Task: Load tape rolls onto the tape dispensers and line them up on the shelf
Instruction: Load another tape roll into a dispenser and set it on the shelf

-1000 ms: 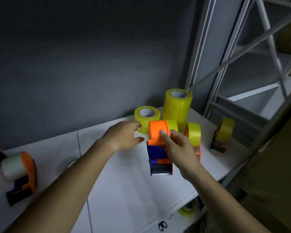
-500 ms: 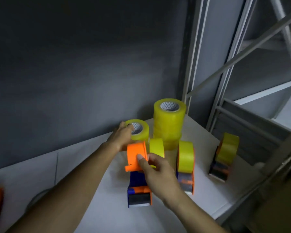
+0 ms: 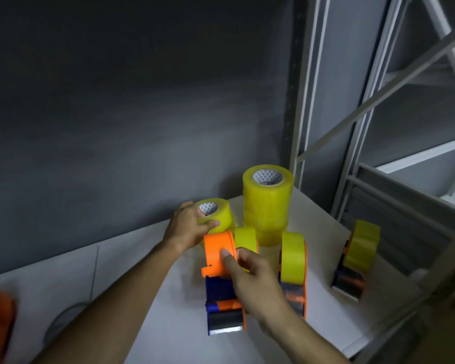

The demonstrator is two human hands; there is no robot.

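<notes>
On the white shelf point(image 3: 147, 324) stand three loaded orange-and-blue tape dispensers, cutters toward six o'clock, long axes running six to twelve. The left hand point(image 3: 187, 227) grips one loose yellow tape roll point(image 3: 217, 215) lying flat at eleven o'clock; a stack of rolls point(image 3: 267, 203) stands at its three o'clock. The right hand point(image 3: 252, 279) clasps the leftmost dispenser point(image 3: 221, 274); the middle dispenser point(image 3: 293, 269) and rightmost dispenser point(image 3: 357, 256) stand free.

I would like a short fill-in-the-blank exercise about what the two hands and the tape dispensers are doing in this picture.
1. The left hand grips a single ____ tape roll.
2. The right hand holds the dispenser with the ____ cover.
3. Counting the held one, ____ loaded dispensers stand at the shelf's right end.

Missing words: yellow; orange; three
</notes>
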